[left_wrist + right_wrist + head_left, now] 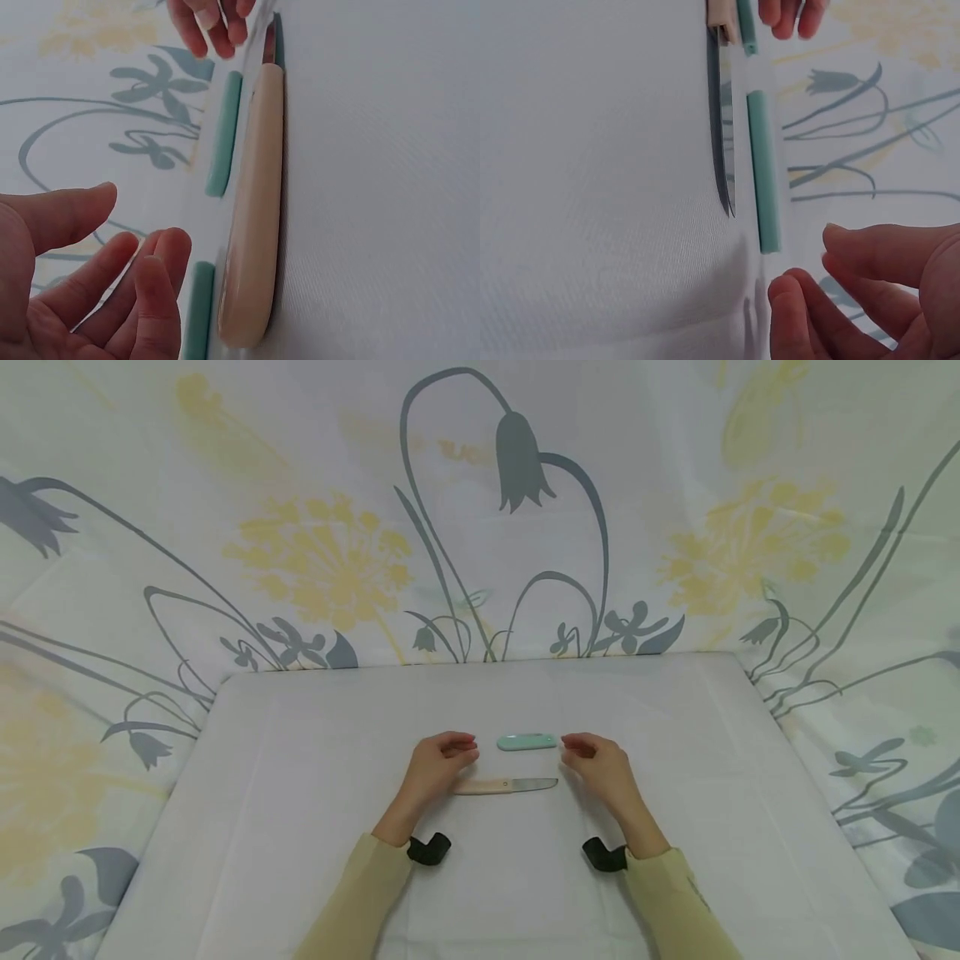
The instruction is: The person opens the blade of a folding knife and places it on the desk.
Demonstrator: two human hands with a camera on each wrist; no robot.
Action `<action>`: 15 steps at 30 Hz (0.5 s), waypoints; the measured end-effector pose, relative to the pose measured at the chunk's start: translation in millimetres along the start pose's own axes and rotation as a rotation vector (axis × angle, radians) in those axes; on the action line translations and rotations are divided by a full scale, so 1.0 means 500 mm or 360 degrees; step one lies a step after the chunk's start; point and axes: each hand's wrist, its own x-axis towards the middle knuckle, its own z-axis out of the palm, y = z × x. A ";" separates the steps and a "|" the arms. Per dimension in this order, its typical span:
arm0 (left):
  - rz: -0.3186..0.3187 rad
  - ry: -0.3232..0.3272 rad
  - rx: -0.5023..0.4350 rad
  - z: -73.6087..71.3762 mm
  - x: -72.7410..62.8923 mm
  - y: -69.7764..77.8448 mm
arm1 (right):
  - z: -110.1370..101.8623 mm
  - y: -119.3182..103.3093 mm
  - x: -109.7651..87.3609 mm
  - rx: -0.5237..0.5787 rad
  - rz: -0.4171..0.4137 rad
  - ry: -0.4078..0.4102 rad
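A knife with a pale wooden-looking handle [255, 210] and a metal blade [534, 784] lies across the white surface, blade toward the right. Behind it is a mint-green folding knife [527, 742], closed, with a strip of metal along its far edge. A second mint-green piece [199, 311] shows beside my left fingers in the left wrist view; in the head view it is hidden. My left hand [442, 764] hovers by the wooden handle, fingers loosely bent around nothing. My right hand [602, 770], equally relaxed, is just right of the folding knife and blade tip, holding nothing.
The white-covered table [300, 760] ends at the back against a hanging cloth [465, 552] printed with grey and yellow flowers. More of this cloth flanks both sides. Black wrist devices [430, 849] sit at both sleeve cuffs.
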 end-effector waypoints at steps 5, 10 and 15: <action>-0.0072 -0.0050 -0.0145 0.019 0.015 0.010 | 0.010 -0.004 0.010 0.0089 0.0013 -0.0006; -0.0124 -0.0094 -0.0213 0.034 0.020 0.017 | 0.021 -0.004 0.015 0.0102 0.0023 -0.0011; -0.0161 -0.0149 -0.0269 0.047 0.024 0.016 | 0.029 -0.007 0.018 0.0094 0.0029 0.0001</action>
